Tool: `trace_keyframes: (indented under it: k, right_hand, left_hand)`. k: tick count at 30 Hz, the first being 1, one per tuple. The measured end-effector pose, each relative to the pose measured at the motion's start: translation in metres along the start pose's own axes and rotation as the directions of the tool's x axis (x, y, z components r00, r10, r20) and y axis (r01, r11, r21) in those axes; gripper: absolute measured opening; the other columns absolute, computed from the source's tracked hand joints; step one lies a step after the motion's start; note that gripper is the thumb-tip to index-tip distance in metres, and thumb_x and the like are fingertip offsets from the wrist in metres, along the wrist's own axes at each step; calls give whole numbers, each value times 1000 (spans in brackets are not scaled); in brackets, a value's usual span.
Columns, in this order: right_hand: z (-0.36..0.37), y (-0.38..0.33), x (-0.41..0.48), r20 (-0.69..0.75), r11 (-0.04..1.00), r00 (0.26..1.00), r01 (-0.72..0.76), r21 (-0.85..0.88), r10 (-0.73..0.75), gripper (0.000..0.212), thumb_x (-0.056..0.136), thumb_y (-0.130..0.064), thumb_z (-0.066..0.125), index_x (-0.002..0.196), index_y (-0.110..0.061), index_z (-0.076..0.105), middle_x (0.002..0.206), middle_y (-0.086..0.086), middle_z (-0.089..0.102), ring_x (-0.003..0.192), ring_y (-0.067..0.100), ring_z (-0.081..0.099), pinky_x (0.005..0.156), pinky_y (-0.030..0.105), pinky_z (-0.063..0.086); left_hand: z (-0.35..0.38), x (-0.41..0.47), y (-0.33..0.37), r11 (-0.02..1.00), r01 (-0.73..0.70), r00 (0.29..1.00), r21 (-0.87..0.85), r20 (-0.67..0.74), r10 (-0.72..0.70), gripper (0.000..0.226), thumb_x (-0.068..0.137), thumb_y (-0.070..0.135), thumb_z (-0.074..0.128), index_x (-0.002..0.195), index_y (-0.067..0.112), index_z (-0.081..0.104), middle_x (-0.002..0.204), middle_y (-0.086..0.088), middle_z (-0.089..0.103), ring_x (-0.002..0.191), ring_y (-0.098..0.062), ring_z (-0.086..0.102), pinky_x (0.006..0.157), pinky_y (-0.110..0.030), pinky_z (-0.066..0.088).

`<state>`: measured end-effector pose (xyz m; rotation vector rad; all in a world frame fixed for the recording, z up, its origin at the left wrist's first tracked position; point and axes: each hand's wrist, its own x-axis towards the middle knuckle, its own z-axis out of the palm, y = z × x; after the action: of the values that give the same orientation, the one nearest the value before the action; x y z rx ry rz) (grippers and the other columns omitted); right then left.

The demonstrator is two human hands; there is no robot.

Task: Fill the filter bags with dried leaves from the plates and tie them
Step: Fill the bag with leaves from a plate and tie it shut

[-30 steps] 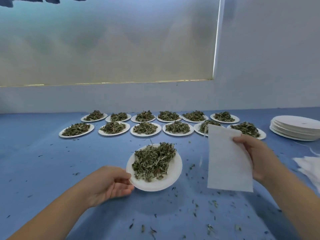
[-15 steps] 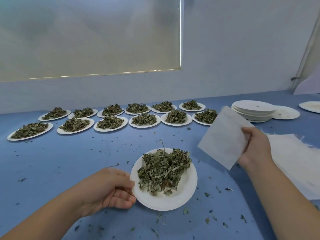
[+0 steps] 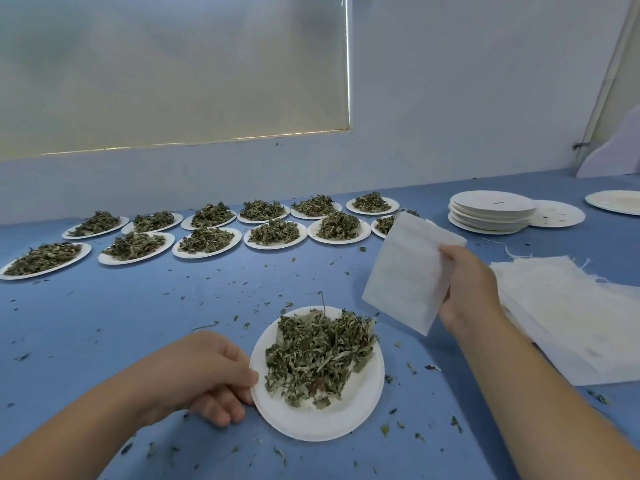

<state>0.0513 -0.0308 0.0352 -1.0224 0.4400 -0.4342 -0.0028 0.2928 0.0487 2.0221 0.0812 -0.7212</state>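
It looked like a small herb-packing workroom; a long blue table [image 3: 104,323] ran along a plain wall [image 3: 450,98]; rows of leaf-heaped paper plates [image 3: 206,241] lined its far edge; stacked empty plates [image 3: 491,216] and a pile of filter bags [image 3: 571,317] sat at its right end; above it, a drawn blind [image 3: 173,71].

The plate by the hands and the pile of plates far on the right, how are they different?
The near plate holds a heap of dried leaves; the pile of plates has no heap. The near plate is single, its rim held by the left hand; the pile is several stacked, untouched. Both are white and round.
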Motion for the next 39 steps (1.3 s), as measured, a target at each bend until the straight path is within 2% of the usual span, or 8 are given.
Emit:
trace_keyframes:
  k: [5, 10, 18, 25, 31, 34, 38, 39]
  right_hand:
    - [2, 1, 0, -17, 998, 1000, 11, -59, -12, 1, 80, -17, 60, 80, -18, 61, 93, 6, 64, 86, 25, 59, 76, 37, 46]
    - [5, 5, -2, 3, 992, 998, 60, -115, -60, 8, 81, -16, 58, 78, -22, 55, 84, 5, 54, 79, 21, 49, 70, 37, 37]
    - [9, 14, -3, 39, 965, 991, 133, -226, -127, 10, 86, -14, 59, 76, -19, 59, 82, 3, 62, 78, 20, 54, 66, 34, 41]
    - [31, -3, 15, 70, 992, 997, -30, -119, 39, 23, 80, -10, 62, 103, -9, 63, 105, 11, 63, 91, 28, 59, 80, 40, 46]
    - [110, -16, 5, 415, 944, 894, 266, -195, -166, 11, 84, -8, 62, 77, -16, 60, 81, 3, 64, 74, 21, 58, 67, 35, 46]
    - [138, -4, -7, 628, 817, 771, 429, -386, -108, 10, 85, -12, 65, 77, -17, 63, 75, -3, 63, 63, 13, 55, 56, 26, 42]
    - [148, 25, -9, 777, 285, 629, 742, -607, 17, 8, 85, -22, 67, 77, -26, 68, 80, -13, 61, 55, 0, 47, 51, 20, 35]
    - [147, 30, -8, 783, 258, 619, 749, -610, 54, 9, 85, -22, 67, 79, -28, 69, 88, -11, 63, 59, 4, 49, 52, 21, 37]
  left_hand:
    - [-4, -1, 7, 995, -7, 1000, 95, -24, 9, 18, 81, 21, 75, 72, 6, 74, 80, -17, 73, 60, -22, 66, 55, -28, 55]
    - [-8, 3, 11, 988, 26, 997, 152, -81, -14, 30, 82, 28, 74, 84, -1, 69, 78, -17, 73, 56, -24, 66, 51, -28, 53]
    - [-29, 62, 37, 937, -284, 811, -204, -572, 122, 19, 92, 10, 53, 83, -2, 63, 62, -11, 61, 45, -21, 49, 42, -24, 44]
    - [-32, 92, 5, 916, -252, 560, 311, -725, 400, 26, 91, 25, 50, 73, 11, 64, 69, 2, 68, 63, -22, 63, 65, -40, 53]
    - [-28, 103, 3, 827, -344, 486, 444, -670, 562, 12, 93, 20, 54, 85, 24, 62, 76, 9, 60, 70, -8, 56, 58, -22, 43]
    - [-30, 108, 1, 805, -370, 477, 463, -649, 593, 11, 94, 24, 53, 104, 27, 58, 87, 10, 57, 71, -4, 54, 60, -16, 39]
    - [-33, 109, 0, 823, -393, 465, 409, -684, 562, 30, 94, 28, 54, 123, 26, 49, 105, 9, 48, 69, -4, 55, 67, -26, 44]
    - [-33, 109, 0, 819, -403, 453, 409, -688, 566, 32, 94, 29, 54, 125, 27, 47, 108, 10, 45, 73, -1, 55, 68, -25, 43]
